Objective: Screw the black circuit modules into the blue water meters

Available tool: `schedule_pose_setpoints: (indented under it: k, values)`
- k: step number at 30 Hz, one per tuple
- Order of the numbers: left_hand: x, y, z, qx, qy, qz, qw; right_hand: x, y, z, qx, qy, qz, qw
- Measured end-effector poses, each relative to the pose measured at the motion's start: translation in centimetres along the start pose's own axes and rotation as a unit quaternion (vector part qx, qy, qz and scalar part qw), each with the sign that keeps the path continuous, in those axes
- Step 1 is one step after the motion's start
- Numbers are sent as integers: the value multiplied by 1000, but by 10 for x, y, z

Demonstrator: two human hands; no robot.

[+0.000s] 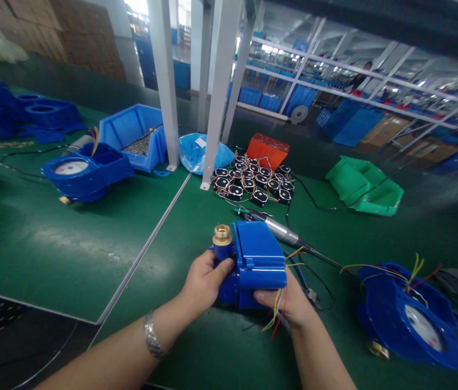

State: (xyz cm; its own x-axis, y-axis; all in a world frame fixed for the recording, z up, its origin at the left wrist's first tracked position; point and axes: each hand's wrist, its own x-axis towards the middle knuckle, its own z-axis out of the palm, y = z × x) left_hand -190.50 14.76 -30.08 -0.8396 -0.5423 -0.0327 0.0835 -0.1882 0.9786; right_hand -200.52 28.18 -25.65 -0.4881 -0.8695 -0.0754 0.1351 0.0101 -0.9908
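Observation:
Between my two hands is a blue water meter [259, 254], tipped so its threaded brass pipe end [223, 234] points up. My left hand [207, 279] is closed round the blue neck below the brass, thumb on top. On the other side, my right hand [288, 300] grips the housing from beneath, its thumb on the near face and its other fingers hidden. Loose yellow, red and white wires hang out by my right hand. Behind the meter lies a silver electric screwdriver [281, 230]. A second water meter [407, 319] with a white dial and loose wires rests to the right.
Several small black wired units [253, 181] lie in a cluster before an orange bin [267, 150]. A green bin [365, 187] stands at the right. Leftward are another water meter [86, 170], a blue bin of small parts [131, 135] and a blue bag [202, 153]. Grey posts [221, 92] rise from the bench.

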Motion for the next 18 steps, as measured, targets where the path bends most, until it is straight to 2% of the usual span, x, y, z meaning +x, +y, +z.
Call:
schedule_pose_setpoints:
  k: [4, 9, 18]
  values:
    - [0, -1, 0, 16, -2, 5, 1000, 0, 0, 1, 9, -2, 3, 1000]
    - [-1, -1, -1, -13, -30, 7, 999, 0, -2, -4, 9, -2, -2, 1000]
    - [-1, 2, 0, -10, -12, 13, 1000, -2, -8, -2, 8, -19, 19, 1000]
